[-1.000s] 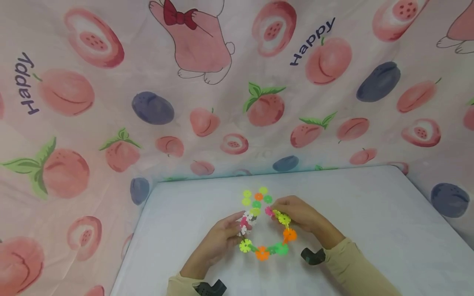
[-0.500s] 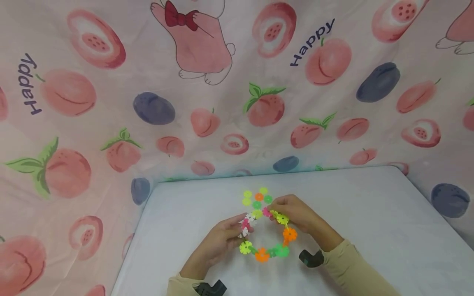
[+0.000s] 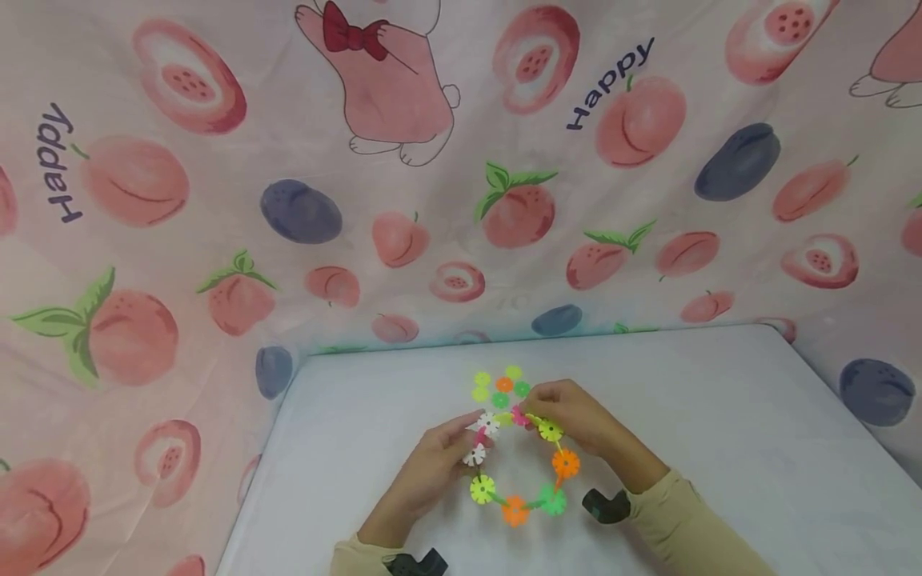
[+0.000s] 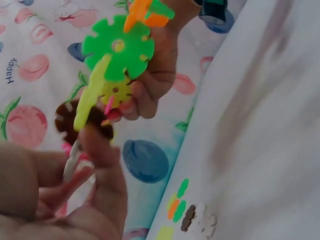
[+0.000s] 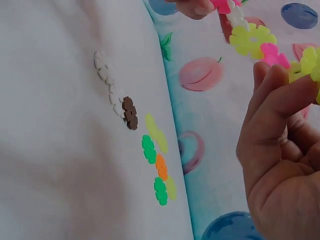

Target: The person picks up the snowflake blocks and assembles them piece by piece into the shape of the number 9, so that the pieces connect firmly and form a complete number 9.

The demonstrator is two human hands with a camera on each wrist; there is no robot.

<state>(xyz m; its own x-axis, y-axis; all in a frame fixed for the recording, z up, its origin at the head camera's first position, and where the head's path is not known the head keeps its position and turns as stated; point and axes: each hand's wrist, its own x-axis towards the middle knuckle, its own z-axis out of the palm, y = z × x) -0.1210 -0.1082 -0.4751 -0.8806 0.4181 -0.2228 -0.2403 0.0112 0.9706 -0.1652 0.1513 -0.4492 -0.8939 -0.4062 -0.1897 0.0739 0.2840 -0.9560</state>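
A ring of linked flower-shaped discs, with an orange disc (image 3: 515, 510) lowest, hangs between both hands in the head view. My left hand (image 3: 437, 464) pinches its left side by the white discs (image 3: 475, 455); in the left wrist view the left thumb (image 4: 99, 145) presses by a brown disc (image 4: 66, 120). At the upper right, my right hand (image 3: 576, 412) pinches the ring near a pink disc (image 3: 519, 415) and a yellow disc (image 3: 551, 430). In the right wrist view its fingers (image 5: 280, 87) hold a yellow piece beside the pink disc (image 5: 274, 55).
Loose yellow, green and orange discs (image 3: 504, 385) lie on the white table (image 3: 374, 384) beyond the ring. White discs (image 5: 102, 65) and brown ones (image 5: 130, 113) lie near them in the right wrist view. A fruit-printed cloth (image 3: 461, 200) rises behind the table.
The ring's lower part has swung down and its discs face the head view more. Its pink disc has shifted left, against the yellow disc at the top. Both hands keep their hold.
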